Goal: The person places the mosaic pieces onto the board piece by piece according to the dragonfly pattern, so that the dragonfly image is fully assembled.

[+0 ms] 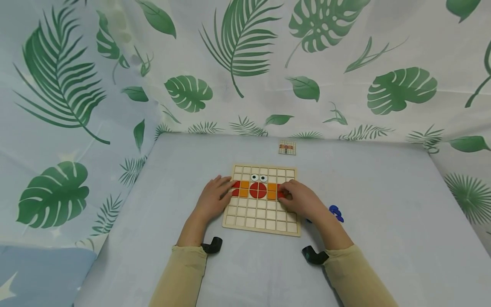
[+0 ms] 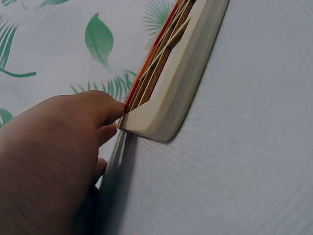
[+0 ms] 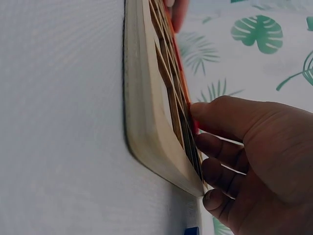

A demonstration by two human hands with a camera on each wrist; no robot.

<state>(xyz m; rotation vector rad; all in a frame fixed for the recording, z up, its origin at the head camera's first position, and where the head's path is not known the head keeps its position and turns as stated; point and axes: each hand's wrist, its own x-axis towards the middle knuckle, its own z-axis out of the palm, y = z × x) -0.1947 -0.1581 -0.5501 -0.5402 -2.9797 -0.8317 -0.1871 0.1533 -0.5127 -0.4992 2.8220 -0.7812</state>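
Observation:
A wooden grid board (image 1: 261, 230) lies flat on the table between both hands. Across its middle run red tiles, orange tiles (image 1: 272, 191) and a red circle (image 1: 258, 190) made of several pieces, with two eye pieces (image 1: 258, 178) above it. My left hand (image 1: 212, 197) rests at the board's left edge, fingers fairly straight, its thumb touching a red tile (image 2: 133, 95). At the right edge, my right hand (image 1: 301, 198) pinches a red tile (image 1: 281, 194) between thumb and curled fingers, low against the grid. That hand partly hides the tile.
Behind the board lies a small pattern card (image 1: 287, 147). Blue pieces (image 1: 336, 213) sit right of the board, partly behind the right forearm. Black devices (image 1: 212, 245) are worn at both wrists. Leaf-patterned cloth (image 1: 245, 106) encloses the table's back and left.

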